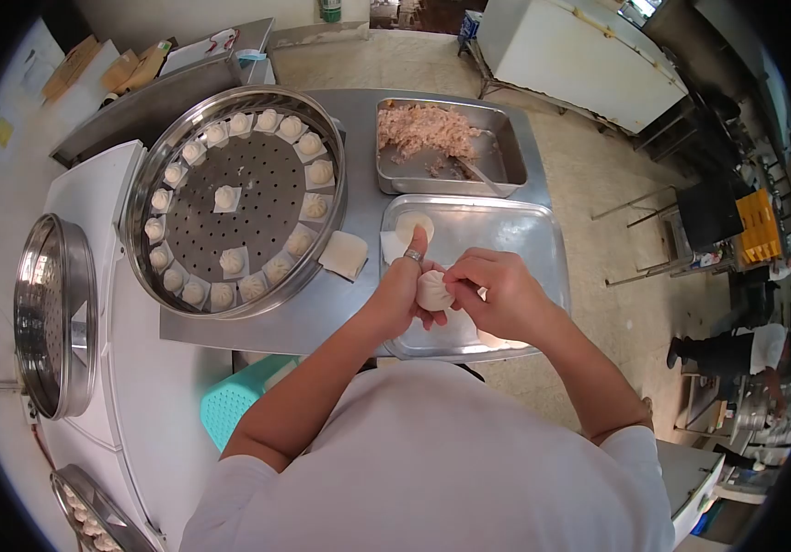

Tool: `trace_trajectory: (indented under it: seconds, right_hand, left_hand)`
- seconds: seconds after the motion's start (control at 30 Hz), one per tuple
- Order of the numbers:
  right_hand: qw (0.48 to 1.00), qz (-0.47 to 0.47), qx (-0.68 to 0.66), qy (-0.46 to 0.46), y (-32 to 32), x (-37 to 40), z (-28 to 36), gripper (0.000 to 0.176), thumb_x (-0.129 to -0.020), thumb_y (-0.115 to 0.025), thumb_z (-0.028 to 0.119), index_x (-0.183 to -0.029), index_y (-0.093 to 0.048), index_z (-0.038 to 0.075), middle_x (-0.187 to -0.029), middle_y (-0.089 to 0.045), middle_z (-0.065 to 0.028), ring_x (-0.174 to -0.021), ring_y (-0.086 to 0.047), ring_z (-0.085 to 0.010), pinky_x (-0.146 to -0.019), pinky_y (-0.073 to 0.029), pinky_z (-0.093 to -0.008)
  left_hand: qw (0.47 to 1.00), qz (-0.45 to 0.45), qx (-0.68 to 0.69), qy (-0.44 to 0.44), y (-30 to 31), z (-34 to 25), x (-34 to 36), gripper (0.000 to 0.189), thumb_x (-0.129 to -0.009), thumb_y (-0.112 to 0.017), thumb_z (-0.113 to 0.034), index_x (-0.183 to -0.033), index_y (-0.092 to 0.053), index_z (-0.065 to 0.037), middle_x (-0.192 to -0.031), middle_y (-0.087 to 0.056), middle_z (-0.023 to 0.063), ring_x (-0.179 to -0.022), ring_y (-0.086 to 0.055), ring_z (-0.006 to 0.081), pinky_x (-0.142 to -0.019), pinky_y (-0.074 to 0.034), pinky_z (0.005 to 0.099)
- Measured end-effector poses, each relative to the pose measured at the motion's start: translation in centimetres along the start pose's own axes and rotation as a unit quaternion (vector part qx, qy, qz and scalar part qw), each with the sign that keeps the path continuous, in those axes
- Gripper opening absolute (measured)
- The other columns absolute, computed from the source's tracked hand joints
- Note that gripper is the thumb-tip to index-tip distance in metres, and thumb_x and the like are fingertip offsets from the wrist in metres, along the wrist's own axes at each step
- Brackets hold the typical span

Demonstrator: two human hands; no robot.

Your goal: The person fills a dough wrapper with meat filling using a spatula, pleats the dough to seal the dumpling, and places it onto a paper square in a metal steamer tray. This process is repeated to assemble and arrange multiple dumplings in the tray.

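A round, pleated white bun [434, 292] rests in my left hand [400, 293], whose fingers curl under it and whose thumb points up. My right hand [497, 292] pinches the bun's edge from the right. Both hands are over a shiny metal tray [543, 235]. On that tray lies a flat dough round [411, 226], partly behind my left thumb; more dough shows below my right hand. Behind the tray, a deep metal pan [511, 156] holds pink minced filling [423, 131] and a utensil [480, 173]. To the left, a round perforated steamer [239, 198] holds several pleated buns on paper squares.
A stack of white paper squares [344, 255] lies between steamer and tray. Another steamer [55, 313] stands at the far left, with a turquoise basket [235, 400] below the table. A person [763, 348] is at the far right, near shelving.
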State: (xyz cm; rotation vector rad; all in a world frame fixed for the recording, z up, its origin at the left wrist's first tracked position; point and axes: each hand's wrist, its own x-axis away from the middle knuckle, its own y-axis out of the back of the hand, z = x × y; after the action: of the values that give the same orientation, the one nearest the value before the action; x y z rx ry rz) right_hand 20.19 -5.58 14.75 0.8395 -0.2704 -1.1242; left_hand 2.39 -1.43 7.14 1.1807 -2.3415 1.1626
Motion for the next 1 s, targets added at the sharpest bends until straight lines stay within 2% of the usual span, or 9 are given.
trace_trajectory:
  seconds: [0.13,0.23,0.43,0.53,0.6,0.7,0.8,0.9,1.0]
  right_hand:
    - [0.999,0.011,-0.050,-0.007,1.3,-0.2,-0.4,0.009,-0.088,-0.069,-0.005,-0.094,-0.070,0.000,-0.086,-0.070,-0.0106,-0.067,-0.072,-0.0216,-0.058,-0.056,-0.0316]
    - [1.000,0.000,-0.019,0.000,1.7,0.0,-1.3,0.009,-0.088,-0.070,-0.004,-0.095,-0.072,0.000,-0.084,-0.071,-0.0102,-0.067,-0.072,-0.0210,-0.058,-0.056,-0.0313]
    - [0.999,-0.039,-0.025,0.013,1.6,0.6,-2.8,0.011,-0.087,-0.072,-0.003,-0.097,-0.073,-0.001,-0.078,-0.071,-0.0109,-0.064,-0.069,-0.0223,-0.057,-0.054,-0.0308]
    - [0.998,-0.048,-0.036,0.000,1.6,0.6,-2.7,0.010,-0.086,-0.072,-0.003,-0.096,-0.073,-0.001,-0.078,-0.071,-0.0113,-0.064,-0.069,-0.0229,-0.057,-0.054,-0.0311]
    - [0.998,-0.047,-0.033,-0.015,1.8,0.6,-2.9,0.011,-0.085,-0.072,-0.003,-0.096,-0.073,-0.001,-0.079,-0.071,-0.0116,-0.064,-0.069,-0.0229,-0.057,-0.054,-0.0314]
    - [0.998,-0.048,-0.028,0.018,2.4,0.4,-3.0,0.011,-0.087,-0.070,-0.005,-0.098,-0.072,-0.001,-0.082,-0.069,-0.0122,-0.066,-0.069,-0.0236,-0.056,-0.054,-0.0327]
    - [0.996,-0.062,-0.067,-0.006,2.5,0.1,-2.0,0.013,-0.090,-0.067,-0.006,-0.101,-0.070,-0.001,-0.086,-0.067,-0.0127,-0.065,-0.068,-0.0247,-0.057,-0.054,-0.0338]
    - [0.996,-0.077,-0.046,0.006,2.0,0.4,-1.7,0.009,-0.089,-0.066,-0.002,-0.098,-0.067,0.000,-0.085,-0.064,-0.0140,-0.069,-0.066,-0.0332,-0.060,-0.054,-0.0409]
    - [0.994,-0.108,0.006,0.008,1.1,0.7,-1.8,0.007,-0.087,-0.069,-0.001,-0.092,-0.064,0.000,-0.083,-0.062,-0.0132,-0.070,-0.065,-0.0330,-0.059,-0.054,-0.0415]
  left_hand:
    - [0.996,0.074,0.030,-0.034,-1.1,-0.1,0.0,0.083,-0.094,-0.027,-0.085,-0.090,-0.061,-0.010,-0.069,-0.064,0.0075,-0.052,-0.065,0.0217,-0.034,-0.039,0.0309]
    - [0.995,-0.001,0.066,-0.077,-1.7,1.0,-1.4,0.084,-0.099,-0.021,-0.080,-0.090,-0.062,-0.007,-0.070,-0.065,0.0098,-0.045,-0.055,0.0163,-0.038,-0.041,0.0281]
    - [0.966,-0.156,-0.048,-0.200,-3.8,1.6,-1.8,0.081,-0.104,-0.024,-0.072,-0.092,-0.062,-0.002,-0.068,-0.061,0.0063,-0.047,-0.054,0.0130,-0.040,-0.042,0.0267]
    - [0.951,-0.176,-0.062,-0.247,-4.7,2.1,-2.0,0.079,-0.105,-0.025,-0.069,-0.092,-0.063,-0.001,-0.068,-0.062,0.0062,-0.047,-0.055,0.0135,-0.040,-0.043,0.0270]
    - [0.965,-0.136,-0.046,-0.219,-5.0,1.8,-1.6,0.079,-0.105,-0.026,-0.069,-0.093,-0.064,-0.001,-0.069,-0.063,0.0066,-0.047,-0.056,0.0141,-0.039,-0.043,0.0274]
    - [0.977,-0.104,-0.031,-0.185,-4.7,1.5,-1.4,0.080,-0.105,-0.025,-0.070,-0.093,-0.064,-0.001,-0.070,-0.064,0.0079,-0.047,-0.058,0.0147,-0.039,-0.044,0.0278]
    - [0.983,-0.066,0.009,-0.169,-3.9,1.5,-1.8,0.082,-0.103,-0.023,-0.073,-0.091,-0.064,-0.002,-0.070,-0.065,0.0090,-0.046,-0.058,0.0152,-0.038,-0.043,0.0275]
    - [0.986,-0.040,0.050,-0.157,-4.2,1.3,-1.5,0.084,-0.101,-0.021,-0.076,-0.089,-0.063,-0.003,-0.070,-0.065,0.0093,-0.045,-0.058,0.0157,-0.037,-0.042,0.0271]
    - [0.986,-0.018,0.101,-0.131,-4.8,1.0,-1.0,0.085,-0.100,-0.022,-0.077,-0.090,-0.063,-0.003,-0.070,-0.064,0.0090,-0.044,-0.057,0.0166,-0.037,-0.042,0.0280]
